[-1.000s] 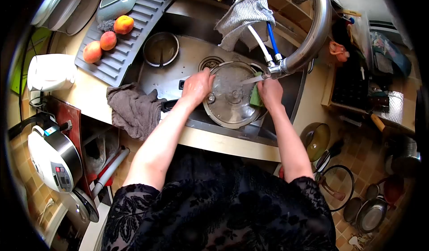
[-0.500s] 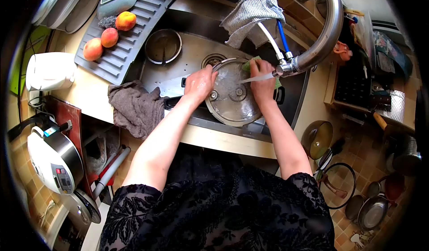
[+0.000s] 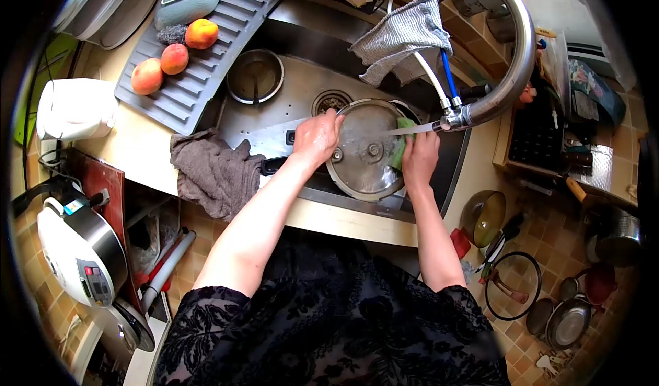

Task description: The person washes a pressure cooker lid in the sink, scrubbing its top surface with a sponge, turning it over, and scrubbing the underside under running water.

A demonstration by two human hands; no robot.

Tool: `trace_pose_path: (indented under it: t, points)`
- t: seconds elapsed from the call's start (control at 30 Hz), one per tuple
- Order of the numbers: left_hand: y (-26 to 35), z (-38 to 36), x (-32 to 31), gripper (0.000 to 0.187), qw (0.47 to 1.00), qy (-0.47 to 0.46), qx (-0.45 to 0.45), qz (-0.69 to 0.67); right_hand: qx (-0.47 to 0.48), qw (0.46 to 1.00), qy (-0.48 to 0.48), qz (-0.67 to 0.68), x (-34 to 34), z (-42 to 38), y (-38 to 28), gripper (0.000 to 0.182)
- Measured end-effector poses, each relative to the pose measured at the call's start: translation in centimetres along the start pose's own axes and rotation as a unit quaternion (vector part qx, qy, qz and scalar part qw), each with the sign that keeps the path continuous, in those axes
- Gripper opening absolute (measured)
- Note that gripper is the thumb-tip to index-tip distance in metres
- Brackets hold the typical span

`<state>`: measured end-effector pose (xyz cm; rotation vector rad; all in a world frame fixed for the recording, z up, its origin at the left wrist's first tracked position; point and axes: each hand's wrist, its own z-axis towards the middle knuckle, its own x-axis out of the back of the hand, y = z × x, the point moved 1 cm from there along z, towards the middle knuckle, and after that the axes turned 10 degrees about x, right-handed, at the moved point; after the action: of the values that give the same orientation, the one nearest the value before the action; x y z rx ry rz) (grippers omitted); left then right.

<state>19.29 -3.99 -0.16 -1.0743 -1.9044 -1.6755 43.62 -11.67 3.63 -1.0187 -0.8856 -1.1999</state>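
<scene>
A round, wet metal pot lid with small round fittings lies in the sink. Closed on its upper left rim is my left hand. My right hand grips a green sponge against the lid's right side. Water runs from the curved metal faucet onto the lid, close to the sponge. A small round pan sits in the sink at upper left, near the drain. Left of my left hand, a black handle rests by the sink's front edge.
A brown cloth hangs over the counter edge. Three peaches and a bowl are on the grey drying rack. A grey cloth hangs beside the faucet. A rice cooker stands lower left; pans are at lower right.
My right hand and the sponge have moved down along the lid's right side, exposing more of the sponge. The water stream now meets the lid near the sponge. The view has shifted slightly.
</scene>
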Motion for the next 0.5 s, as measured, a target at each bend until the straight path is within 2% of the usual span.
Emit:
trace_pose_path:
  t: [0.03, 0.13, 0.2, 0.33, 0.4, 0.47, 0.5]
  points:
    - [0.0, 0.0, 0.0, 0.034, 1.000, -0.004, 0.006, -0.003, 0.020, 1.000, 0.003, -0.002, -0.9, 1.0, 0.1, 0.028]
    - [0.1, 0.1, -0.2, 0.035, 1.000, -0.018, 0.011, -0.003, -0.032, 0.997, -0.073, 0.008, -3.5, 2.9, -1.3, 0.025]
    - [0.1, 0.0, 0.0, 0.035, 1.000, -0.018, 0.008, 0.003, 0.018, 0.999, -0.025, 0.009, -4.2, 4.0, -3.1, 0.023]
    - [-0.3, 0.1, -0.3, 0.036, 1.000, -0.008, -0.006, 0.002, 0.086, 0.995, -0.015, 0.048, -4.3, 4.7, -4.9, 0.006]
    - [-0.2, 0.1, -0.4, 0.036, 1.000, -0.006, -0.009, 0.008, 0.035, 0.981, -0.072, 0.174, -4.6, 4.6, -6.3, 0.015]
    - [0.3, 0.0, -0.3, 0.037, 1.000, -0.010, 0.006, 0.018, 0.174, 0.979, -0.087, 0.057, -3.8, 5.1, -7.4, 0.024]
    - [0.5, 0.0, -0.2, 0.037, 1.000, -0.011, 0.014, 0.024, 0.202, 0.976, -0.066, 0.054, -4.3, 5.2, -6.9, 0.026]
